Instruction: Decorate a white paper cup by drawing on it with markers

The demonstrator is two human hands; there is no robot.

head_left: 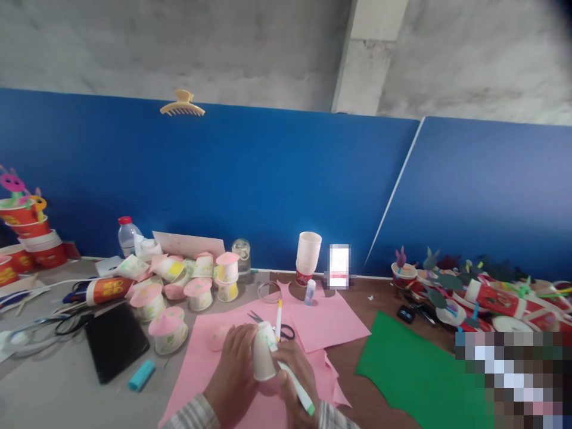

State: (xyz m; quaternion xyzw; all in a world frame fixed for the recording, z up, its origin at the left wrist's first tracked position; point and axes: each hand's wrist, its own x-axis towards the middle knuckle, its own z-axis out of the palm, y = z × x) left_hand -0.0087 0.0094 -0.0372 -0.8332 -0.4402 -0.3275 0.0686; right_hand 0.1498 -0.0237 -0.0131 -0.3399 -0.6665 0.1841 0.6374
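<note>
My left hand [235, 369] is wrapped round the side of a white paper cup [264, 360], which is upside down over pink paper [210, 333]. Between the fingers of my right hand [297, 369] is a white marker with a green end [298, 390], its tip against the cup's upper side, where small green marks show. Just behind the cup lie dark-handled scissors [288, 331] and a yellow-and-white marker [279, 319]. A pink paper circle [217, 338] lies left of my left hand.
Decorated cups with pink tops [167, 330], a black tablet [116, 341] and a turquoise cap-like piece [142, 375] are at left. Stacked paper cups [308, 256] and a small bottle [310, 292] stand behind. Green paper [402, 369] and craft cups [496, 298] lie right.
</note>
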